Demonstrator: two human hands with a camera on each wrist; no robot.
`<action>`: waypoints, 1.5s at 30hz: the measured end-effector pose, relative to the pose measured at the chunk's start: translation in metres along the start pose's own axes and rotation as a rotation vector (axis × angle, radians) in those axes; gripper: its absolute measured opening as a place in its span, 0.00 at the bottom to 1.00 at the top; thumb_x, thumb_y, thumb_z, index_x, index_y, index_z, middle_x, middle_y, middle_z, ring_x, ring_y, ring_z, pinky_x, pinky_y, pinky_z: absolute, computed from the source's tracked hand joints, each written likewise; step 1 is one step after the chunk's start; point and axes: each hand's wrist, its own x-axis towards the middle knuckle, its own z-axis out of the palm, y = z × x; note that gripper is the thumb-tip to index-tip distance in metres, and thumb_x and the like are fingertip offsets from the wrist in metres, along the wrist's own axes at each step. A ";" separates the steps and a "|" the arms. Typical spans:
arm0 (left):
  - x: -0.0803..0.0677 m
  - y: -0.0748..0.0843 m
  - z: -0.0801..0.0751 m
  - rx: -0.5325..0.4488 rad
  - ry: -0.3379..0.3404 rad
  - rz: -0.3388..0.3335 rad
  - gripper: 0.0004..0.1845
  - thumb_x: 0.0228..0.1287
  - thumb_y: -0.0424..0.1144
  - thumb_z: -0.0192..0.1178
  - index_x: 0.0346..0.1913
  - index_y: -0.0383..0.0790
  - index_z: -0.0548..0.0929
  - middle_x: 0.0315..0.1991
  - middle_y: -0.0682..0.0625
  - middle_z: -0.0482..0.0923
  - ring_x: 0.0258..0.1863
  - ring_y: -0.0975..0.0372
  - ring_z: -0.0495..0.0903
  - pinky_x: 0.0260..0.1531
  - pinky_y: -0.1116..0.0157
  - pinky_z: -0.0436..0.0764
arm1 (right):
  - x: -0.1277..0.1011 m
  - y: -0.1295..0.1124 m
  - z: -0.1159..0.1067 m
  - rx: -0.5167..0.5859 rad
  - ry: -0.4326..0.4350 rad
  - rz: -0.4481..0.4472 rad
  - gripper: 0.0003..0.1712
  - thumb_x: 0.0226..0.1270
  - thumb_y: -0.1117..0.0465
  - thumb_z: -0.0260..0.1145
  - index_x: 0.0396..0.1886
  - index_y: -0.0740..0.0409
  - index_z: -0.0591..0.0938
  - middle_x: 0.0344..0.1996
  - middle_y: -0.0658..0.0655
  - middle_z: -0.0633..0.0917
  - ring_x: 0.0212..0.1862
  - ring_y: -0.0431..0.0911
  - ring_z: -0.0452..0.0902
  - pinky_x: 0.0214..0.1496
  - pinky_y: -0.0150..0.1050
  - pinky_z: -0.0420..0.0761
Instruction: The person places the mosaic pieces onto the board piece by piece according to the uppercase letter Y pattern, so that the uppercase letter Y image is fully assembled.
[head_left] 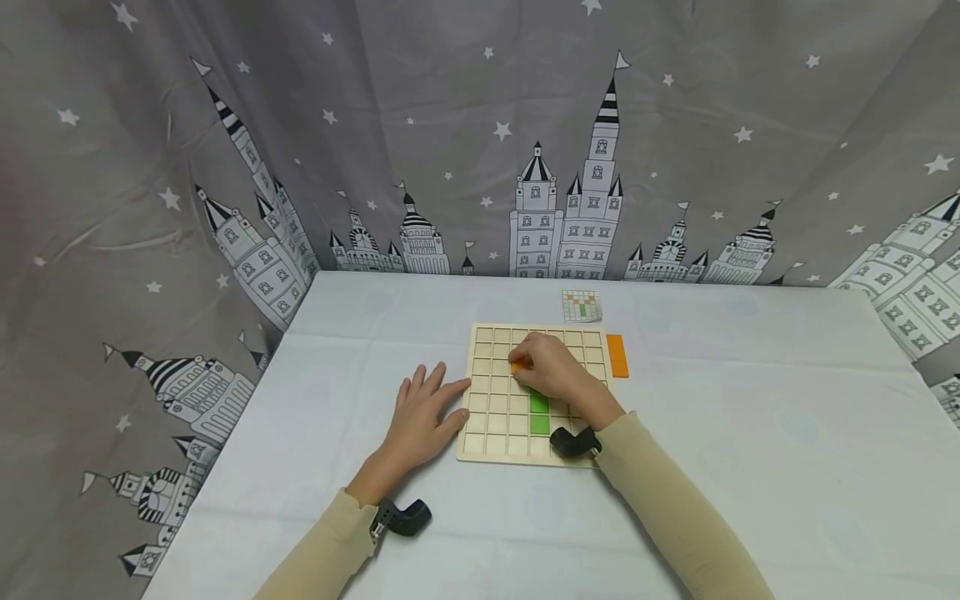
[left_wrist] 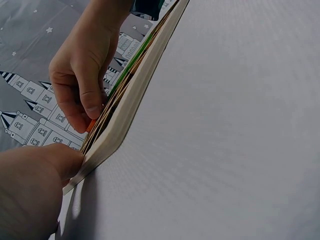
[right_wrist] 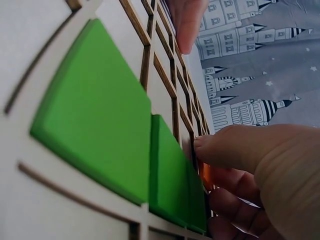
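Note:
A wooden grid board lies flat on the white table. Green square pieces fill a short column of cells near its front; they loom large in the right wrist view. My right hand hovers over the middle of the board and pinches a small orange piece between thumb and fingers, low against the cells. My left hand lies flat on the table with straight fingers, its fingertips touching the board's left edge.
A stack of orange pieces lies along the board's right edge. A small pattern card sits just behind the board. A grey curtain with castles and stars hangs behind and at both sides of the table.

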 end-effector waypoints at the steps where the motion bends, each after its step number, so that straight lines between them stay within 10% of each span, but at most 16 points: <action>1: 0.000 0.000 0.000 0.000 0.000 0.000 0.23 0.66 0.48 0.59 0.63 0.50 0.78 0.73 0.36 0.59 0.75 0.36 0.49 0.68 0.33 0.47 | 0.000 0.000 0.000 0.003 -0.001 0.004 0.13 0.57 0.67 0.69 0.43 0.60 0.88 0.37 0.56 0.85 0.35 0.44 0.72 0.39 0.36 0.74; 45: 0.000 0.000 0.002 0.018 0.016 -0.003 0.23 0.65 0.48 0.60 0.63 0.49 0.78 0.73 0.35 0.60 0.74 0.36 0.50 0.69 0.34 0.48 | -0.014 0.010 -0.017 0.020 0.020 0.015 0.16 0.62 0.66 0.66 0.49 0.62 0.86 0.44 0.59 0.86 0.43 0.51 0.82 0.46 0.44 0.82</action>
